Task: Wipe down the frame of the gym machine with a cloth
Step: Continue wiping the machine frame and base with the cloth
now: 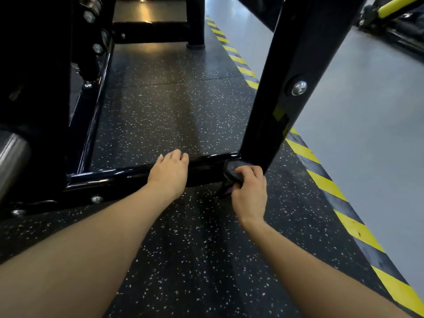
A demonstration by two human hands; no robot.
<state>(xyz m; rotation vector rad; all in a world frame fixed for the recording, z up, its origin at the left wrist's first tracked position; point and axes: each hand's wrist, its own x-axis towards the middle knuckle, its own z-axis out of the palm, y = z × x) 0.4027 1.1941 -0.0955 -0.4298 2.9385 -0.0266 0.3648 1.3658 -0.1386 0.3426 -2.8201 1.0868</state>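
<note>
Down low, right hand [250, 191] presses cloth [231, 172] against frame [128, 175] corner

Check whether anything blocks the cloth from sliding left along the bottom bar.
Yes: the left hand rests across the bottom bar, directly left of the cloth held by the right hand at the upright post.
</note>
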